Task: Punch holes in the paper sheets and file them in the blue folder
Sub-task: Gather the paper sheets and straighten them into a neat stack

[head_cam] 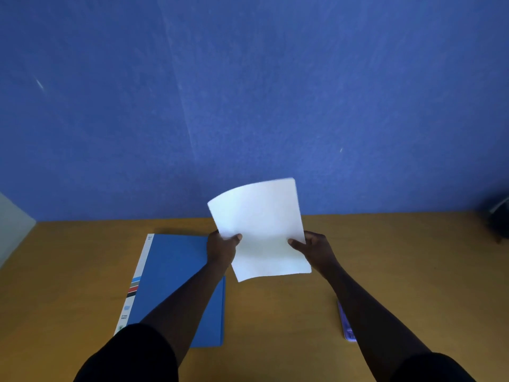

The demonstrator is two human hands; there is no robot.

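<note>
White paper sheets (261, 227) are held up above the wooden table (275, 312), slightly curved and tilted. My left hand (221, 248) grips their left edge, thumb on top. My right hand (314, 249) grips the right edge. The blue folder (176, 271) lies closed and flat on the table at the left, with a white strip along its left edge; my left forearm crosses over it. A light purple object (346, 323), possibly the hole punch, lies on the table at the right, mostly hidden behind my right forearm.
A blue wall (248, 92) rises right behind the table's far edge. A dark object (498, 219) sits at the far right edge. A pale panel (13, 224) stands at the left.
</note>
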